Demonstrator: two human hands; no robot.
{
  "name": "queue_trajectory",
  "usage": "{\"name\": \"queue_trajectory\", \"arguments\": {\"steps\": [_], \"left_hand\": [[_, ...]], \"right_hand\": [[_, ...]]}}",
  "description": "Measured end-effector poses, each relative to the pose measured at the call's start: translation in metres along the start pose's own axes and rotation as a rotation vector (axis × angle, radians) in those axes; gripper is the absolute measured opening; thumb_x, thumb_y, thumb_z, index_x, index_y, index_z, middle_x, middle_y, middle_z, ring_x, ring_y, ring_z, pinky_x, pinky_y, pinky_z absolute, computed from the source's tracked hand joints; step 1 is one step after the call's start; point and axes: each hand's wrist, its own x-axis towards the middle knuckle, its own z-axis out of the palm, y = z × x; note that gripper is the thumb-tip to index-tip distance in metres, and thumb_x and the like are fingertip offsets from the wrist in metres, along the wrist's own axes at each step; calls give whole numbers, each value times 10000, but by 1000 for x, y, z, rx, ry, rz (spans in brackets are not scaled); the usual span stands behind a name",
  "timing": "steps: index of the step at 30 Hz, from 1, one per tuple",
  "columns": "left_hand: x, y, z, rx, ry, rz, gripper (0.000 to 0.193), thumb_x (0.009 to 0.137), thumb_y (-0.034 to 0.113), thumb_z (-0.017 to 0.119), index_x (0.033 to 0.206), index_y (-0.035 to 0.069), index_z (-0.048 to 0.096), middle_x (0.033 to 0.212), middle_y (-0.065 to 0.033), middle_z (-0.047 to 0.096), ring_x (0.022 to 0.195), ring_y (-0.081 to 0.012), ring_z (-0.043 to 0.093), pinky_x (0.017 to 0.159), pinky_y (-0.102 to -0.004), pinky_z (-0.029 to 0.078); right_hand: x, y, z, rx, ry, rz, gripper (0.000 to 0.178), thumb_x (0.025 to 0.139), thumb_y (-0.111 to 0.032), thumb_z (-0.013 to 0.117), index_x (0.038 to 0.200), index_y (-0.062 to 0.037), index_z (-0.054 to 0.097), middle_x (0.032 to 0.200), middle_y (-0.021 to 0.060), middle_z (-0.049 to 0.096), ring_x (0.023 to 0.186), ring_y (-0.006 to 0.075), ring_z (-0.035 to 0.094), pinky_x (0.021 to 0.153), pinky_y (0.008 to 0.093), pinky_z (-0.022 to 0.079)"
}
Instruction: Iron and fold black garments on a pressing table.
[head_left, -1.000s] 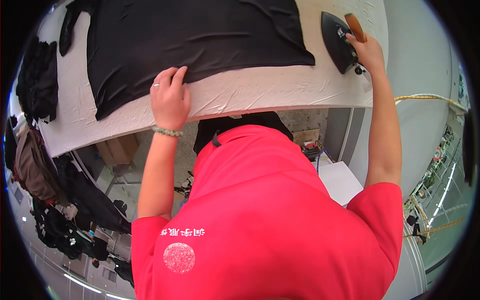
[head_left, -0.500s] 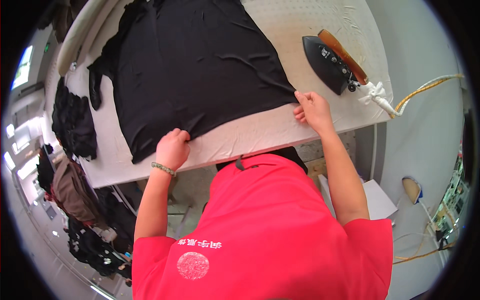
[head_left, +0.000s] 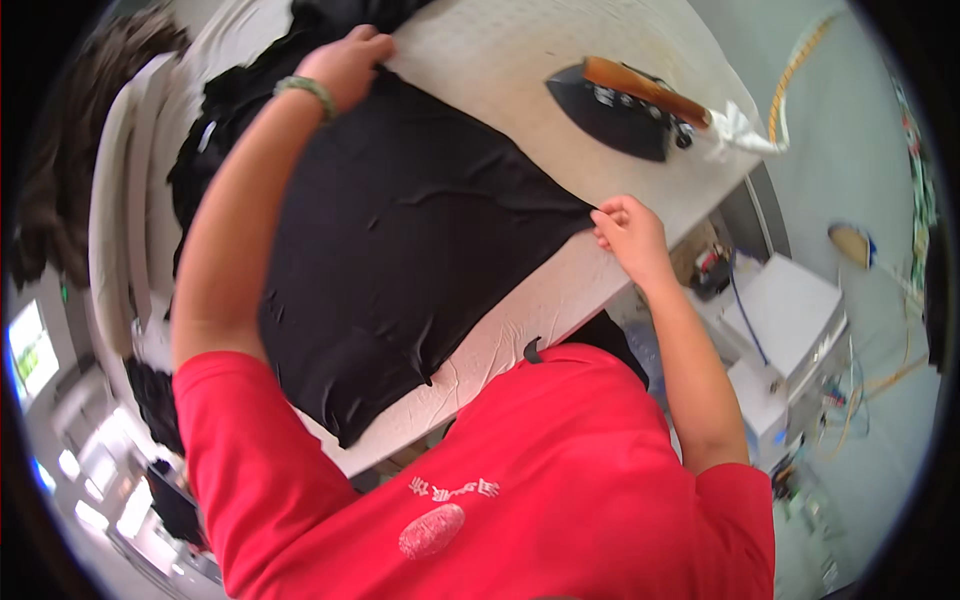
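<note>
A black knit garment (head_left: 400, 250) lies spread over the padded ironing table (head_left: 470, 370), with small creases across it. My left hand (head_left: 345, 68) reaches to its far side and is closed on the cloth at the upper edge; a beaded bracelet is on that wrist. At the near right corner my right hand (head_left: 630, 235) pinches the garment between thumb and fingers, and the cloth runs taut from there along its right edge. An iron (head_left: 615, 110) with a wooden handle rests on the table beyond my right hand.
A cord wrapped in white cloth (head_left: 735, 130) runs from the iron toward the right. A padded sleeve board (head_left: 115, 200) stands at the left, with dark clothes (head_left: 60, 150) heaped behind it. White boxes (head_left: 780, 310) are below the table at right.
My left hand has gone from the near hem to the far side of the garment and holds it there. The right hand keeps the corner. The view has turned.
</note>
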Motion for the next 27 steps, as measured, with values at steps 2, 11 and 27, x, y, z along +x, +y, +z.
{"name": "queue_trajectory", "arguments": {"steps": [2,11,27], "left_hand": [[15,-17,-17,69,-170,86,225,839,54,664,1055,105,626,1148,-111,619,989,-340,667,822,-439,558],[-17,-40,-65,-416,-279,16,208,842,43,705,1045,30,667,1012,-57,576,907,-195,603,810,-321,491],[7,-35,-18,-412,-170,-56,206,916,212,729,964,14,700,950,-72,592,853,-219,619,796,-339,497]], "right_hand": [[2,9,0,-36,36,-4,140,953,-125,710,972,-10,633,788,60,686,652,102,645,591,232,526],[-87,-90,26,-391,-176,-368,153,927,-134,739,927,-12,646,767,53,702,694,82,658,632,285,528],[-30,-3,25,-185,36,-63,195,893,-187,757,925,-8,684,783,127,722,713,207,696,672,340,539]]}}
